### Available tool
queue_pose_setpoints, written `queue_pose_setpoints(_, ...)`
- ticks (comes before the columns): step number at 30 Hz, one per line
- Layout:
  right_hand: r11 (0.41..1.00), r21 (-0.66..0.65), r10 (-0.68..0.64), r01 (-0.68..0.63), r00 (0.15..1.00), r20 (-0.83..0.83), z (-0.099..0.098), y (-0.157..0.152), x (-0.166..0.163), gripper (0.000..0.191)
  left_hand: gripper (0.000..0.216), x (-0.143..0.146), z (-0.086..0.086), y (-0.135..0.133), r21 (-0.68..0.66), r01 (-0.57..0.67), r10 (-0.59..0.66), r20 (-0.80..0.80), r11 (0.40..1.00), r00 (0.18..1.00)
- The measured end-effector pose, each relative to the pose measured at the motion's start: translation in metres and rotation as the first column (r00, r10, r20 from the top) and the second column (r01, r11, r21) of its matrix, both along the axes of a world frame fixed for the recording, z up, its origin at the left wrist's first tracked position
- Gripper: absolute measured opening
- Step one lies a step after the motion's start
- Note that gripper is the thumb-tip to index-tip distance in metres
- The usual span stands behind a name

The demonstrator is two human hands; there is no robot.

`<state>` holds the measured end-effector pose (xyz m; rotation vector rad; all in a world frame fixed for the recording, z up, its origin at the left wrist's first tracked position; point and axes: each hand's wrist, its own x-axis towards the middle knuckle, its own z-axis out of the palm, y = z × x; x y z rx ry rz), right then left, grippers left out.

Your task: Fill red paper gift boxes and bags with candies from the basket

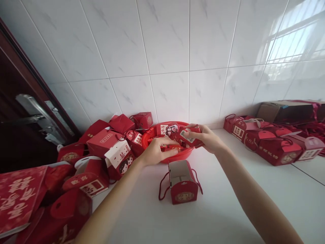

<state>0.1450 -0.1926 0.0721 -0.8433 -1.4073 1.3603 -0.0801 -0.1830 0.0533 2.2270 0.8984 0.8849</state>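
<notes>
My right hand (pixel 209 138) grips a small red packet (pixel 191 136) with pale lettering between thumb and fingers, above the right rim of a red plastic basket (pixel 186 156). My left hand (pixel 157 149) reaches into that basket; its thumb and fingers close around a red packet (pixel 175 148) with gold print, and the fingertips are partly hidden. Behind it in the basket lies a packet (pixel 169 130) with cartoon figures. In front of the basket, on the white table, a red gift box (pixel 184 196) stands with its top open and a dark red cord handle at each side.
Many red gift boxes (pixel 101 142) are heaped to the left, several with cords. More boxes (pixel 276 147) lie at the right, beside a brown carton (pixel 281 110) and red ribbon-like material (pixel 315 130). A white tiled wall (pixel 170 51) rises behind; a dark door (pixel 22 91) is at far left.
</notes>
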Motion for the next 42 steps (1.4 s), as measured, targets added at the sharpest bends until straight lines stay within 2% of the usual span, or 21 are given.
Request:
queue_pose_setpoints(3,0.995,0.1,-0.017,-0.003,0.979,0.203,0.01,-0.023,-0.006,0.032,0.036,-0.006,-0.002,-0.026,0.014,0.004,-0.004,-0.057,1.0,0.998)
queue_pose_setpoints(7,0.985,0.155,0.008,-0.073,0.925,0.381,0.013,-0.037,-0.015,0.032,0.023,-0.01,-0.012,-0.046,0.078,-0.107,0.109,-0.026,0.991,0.994)
queue_pose_setpoints(10,0.978,0.145,0.048,-0.152,0.835,0.547,0.009,-0.041,-0.02,0.033,0.023,-0.011,-0.022,-0.055,0.073,-0.159,0.162,-0.035,0.985,0.986)
queue_pose_setpoints(13,0.981,0.159,-0.027,-0.111,0.732,0.68,0.005,-0.043,-0.025,0.028,0.021,-0.012,-0.028,-0.062,0.033,-0.193,0.196,-0.1,0.981,0.976)
queue_pose_setpoints(17,0.982,0.174,-0.069,-0.069,0.731,0.678,0.004,-0.047,-0.03,0.026,0.026,-0.01,-0.031,-0.064,-0.024,-0.24,0.235,-0.133,0.97,0.963)
queue_pose_setpoints(20,0.99,0.137,-0.048,-0.044,0.796,0.603,0.004,-0.049,-0.033,0.026,0.03,-0.007,-0.031,-0.061,-0.064,-0.237,0.227,-0.131,0.97,0.965)
queue_pose_setpoints(23,0.994,0.093,0.0,-0.052,0.873,0.488,0.001,-0.047,-0.037,0.016,0.028,-0.006,-0.032,-0.057,-0.085,-0.238,0.229,-0.102,0.967,0.968)
queue_pose_setpoints(26,0.979,0.193,-0.023,-0.066,0.903,0.429,-0.006,-0.043,-0.044,0.008,0.025,-0.006,-0.037,-0.055,-0.114,-0.247,0.241,-0.06,0.962,0.969)
queue_pose_setpoints(28,0.95,0.303,-0.082,-0.068,0.886,0.456,-0.011,-0.039,-0.049,0.011,0.024,-0.007,-0.04,-0.054,-0.137,-0.252,0.248,-0.043,0.958,0.968)
queue_pose_setpoints(30,0.931,0.356,-0.121,-0.079,0.854,0.506,-0.015,-0.037,-0.052,0.012,0.025,-0.009,-0.043,-0.053,-0.162,-0.229,0.229,-0.017,0.96,0.973)
queue_pose_setpoints(34,0.936,0.339,-0.121,-0.092,0.821,0.558,-0.02,-0.036,-0.056,0.005,0.033,-0.014,-0.049,-0.05,-0.266,-0.142,0.167,0.076,0.953,0.983)
queue_pose_setpoints(39,0.92,0.387,-0.189,-0.059,0.798,0.572,-0.014,-0.04,-0.054,0.006,0.036,-0.019,-0.057,-0.048,-0.338,-0.184,0.234,0.113,0.923,0.966)
queue_pose_setpoints(42,0.908,0.406,-0.166,-0.106,0.799,0.578,-0.009,-0.043,-0.048,0.009,0.038,-0.019,-0.059,-0.049,-0.341,-0.174,0.229,0.127,0.924,0.965)
